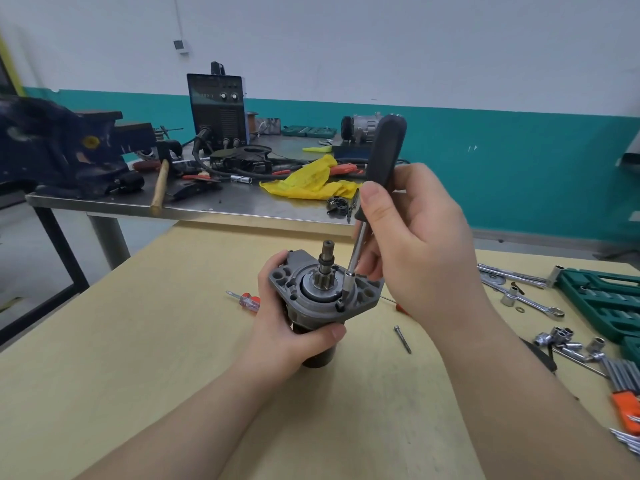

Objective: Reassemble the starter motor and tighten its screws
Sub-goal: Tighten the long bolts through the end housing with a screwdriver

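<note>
The starter motor [311,289] stands upright on the wooden table [138,358], its grey end housing and pinion shaft pointing up. My left hand [280,327] wraps around its body from the left and front. My right hand [412,237] grips a black-handled driver [386,147] tilted to the left; its metal shaft ends in a socket bit set on a screw [341,304] at the housing's front right. A loose long screw [402,338] lies on the table to the right of the motor.
A small red-handled screwdriver [246,301] lies left of the motor. Wrenches, sockets [557,336] and a green tool case [602,299] crowd the right side. Behind stands a steel bench [194,206] with a blue vise [59,147], hammer, yellow cloth and a welder.
</note>
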